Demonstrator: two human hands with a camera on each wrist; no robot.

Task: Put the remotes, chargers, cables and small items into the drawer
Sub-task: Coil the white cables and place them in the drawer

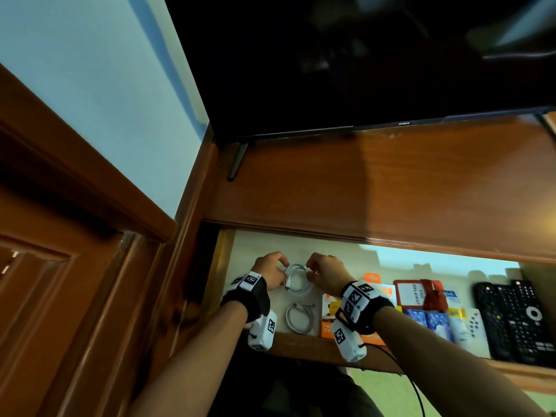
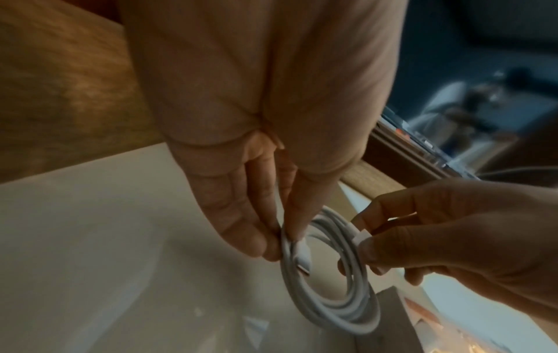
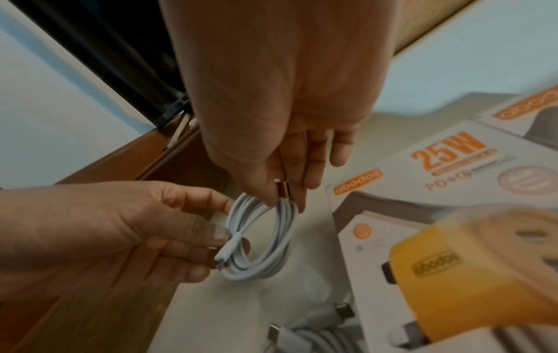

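Observation:
Both hands hold one coiled white cable (image 1: 296, 279) over the left end of the open drawer (image 1: 258, 245). My left hand (image 1: 270, 270) pinches the coil's left side, thumb and fingers at the plug (image 2: 302, 256). My right hand (image 1: 323, 275) pinches the right side (image 3: 282, 207), a metal connector showing between its fingers. In the left wrist view the coil (image 2: 332, 303) hangs below the fingers (image 2: 241, 229). A second coiled white cable (image 1: 299, 316) lies on the drawer floor nearer to me.
Orange and white charger boxes (image 1: 331, 314), a red card packet (image 1: 415, 291), blue packets (image 1: 430, 322) and black remotes (image 1: 517, 317) fill the drawer's right side. A TV (image 1: 361, 70) stands on the wooden cabinet top (image 1: 391, 182). A wooden frame (image 1: 90, 236) rises at left.

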